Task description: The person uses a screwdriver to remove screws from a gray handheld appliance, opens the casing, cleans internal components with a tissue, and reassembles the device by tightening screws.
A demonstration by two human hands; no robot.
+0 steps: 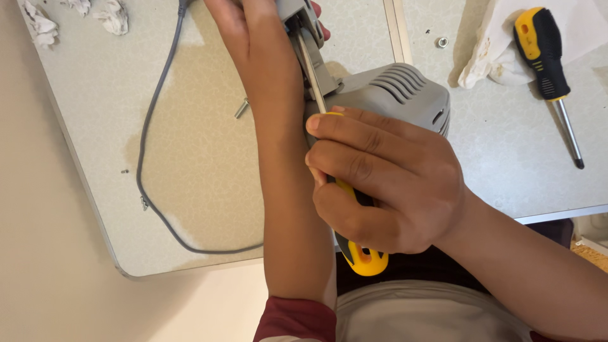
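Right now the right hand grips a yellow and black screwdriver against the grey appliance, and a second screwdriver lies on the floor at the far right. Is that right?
Not quite. The second screwdriver lies on the table, not on the floor, as the head view shows. The rest holds: the right hand grips a yellow and black screwdriver against the grey appliance.

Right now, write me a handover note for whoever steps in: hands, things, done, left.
Right hand grips a yellow-handled screwdriver, its shaft running up into the grey appliance.
Left hand steadies the appliance at the top edge of view.
Second screwdriver lies on the table to the right, by a nut.
Done: one loose screw lies beside the left forearm.
Left: the screwdriver is not yet withdrawn from the appliance.
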